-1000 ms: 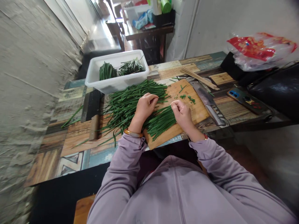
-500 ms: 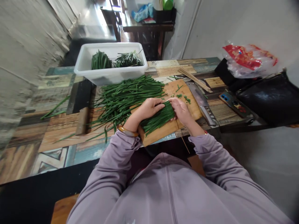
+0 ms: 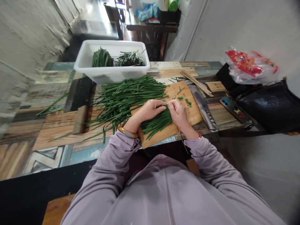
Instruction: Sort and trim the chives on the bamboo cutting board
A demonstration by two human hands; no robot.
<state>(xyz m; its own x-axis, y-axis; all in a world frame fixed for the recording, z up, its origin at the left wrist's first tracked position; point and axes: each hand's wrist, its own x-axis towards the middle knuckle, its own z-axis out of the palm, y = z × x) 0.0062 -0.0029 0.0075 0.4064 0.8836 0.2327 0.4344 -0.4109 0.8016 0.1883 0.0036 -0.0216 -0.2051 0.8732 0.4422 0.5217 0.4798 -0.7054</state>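
A row of green chives [image 3: 159, 122], lying side by side, rests on a wooden cutting board [image 3: 193, 114]. My left hand [image 3: 152, 109] is closed over the upper part of this row, its thumb pointing right. Just to the right, my right hand [image 3: 178, 112] is curled, thumb and forefinger pinching at the pale chive ends; the exact grip is partly hidden. From under the right hand a thin wooden skewer [image 3: 183, 142] sticks out past the board's front edge. Loose chives [image 3: 131, 93] are heaped left and behind, partly on the board.
A white tub [image 3: 112, 73] with bundled chives stands behind the heap. To the left lies a cleaver [image 3: 78, 97]; a kitchen knife [image 3: 201, 104] lies at the board's right. Several skewers [image 3: 197, 82], a phone [image 3: 235, 107] and a black bag [image 3: 269, 106] are farther right.
My right hand has rolled from lying along the chives' right edge into a tighter pinch at their upper ends. My left hand stays nearly in place. The view has shifted slightly.
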